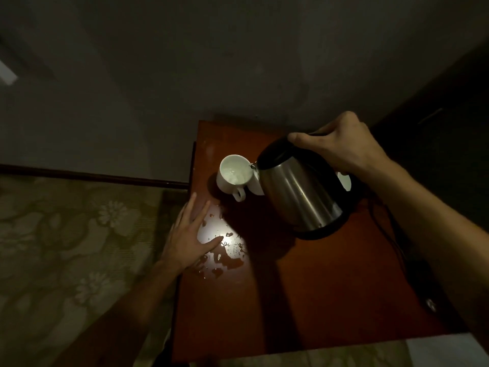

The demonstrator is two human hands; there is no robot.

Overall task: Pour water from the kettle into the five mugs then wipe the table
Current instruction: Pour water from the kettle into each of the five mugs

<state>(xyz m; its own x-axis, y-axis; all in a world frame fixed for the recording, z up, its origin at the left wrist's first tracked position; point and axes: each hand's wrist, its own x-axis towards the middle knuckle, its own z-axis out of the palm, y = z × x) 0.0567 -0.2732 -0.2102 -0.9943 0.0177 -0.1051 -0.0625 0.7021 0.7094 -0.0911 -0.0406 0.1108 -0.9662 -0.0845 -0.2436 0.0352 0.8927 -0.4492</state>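
Observation:
My right hand grips the black handle of a steel kettle, which is tilted left with its spout over a white mug. Water lies in that mug. A second white mug shows partly behind the kettle, and a bit of another white piece peeks out on the kettle's right. My left hand rests flat with spread fingers on the left edge of the reddish wooden table. Spilled water drops glisten on the table beside that hand.
A black cord runs along the table's right side to a dark base. A bed with a flowered cover lies to the left. A grey wall stands behind the table. The room is dim.

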